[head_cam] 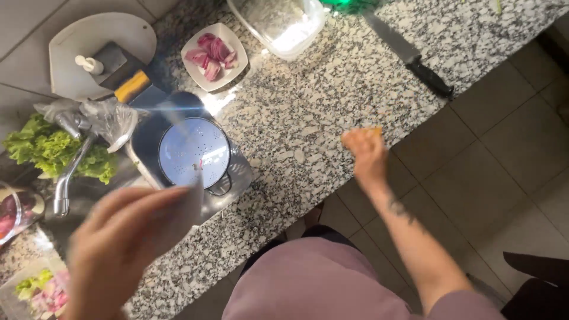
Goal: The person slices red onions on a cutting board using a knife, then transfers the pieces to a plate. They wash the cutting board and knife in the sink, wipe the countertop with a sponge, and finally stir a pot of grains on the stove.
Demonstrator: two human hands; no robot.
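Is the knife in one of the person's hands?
No: the knife lies alone on the counter, away from the right hand and the blurred left hand.

A single head-worn camera looks steeply down from above the person's chest, tilted so the granite tabletop [308, 118] runs diagonally across the frame. It sits close: the left hand [127, 237] blurs large in the foreground, the sink [148, 148] lies left, and the tiled floor [492, 148] fills the right.
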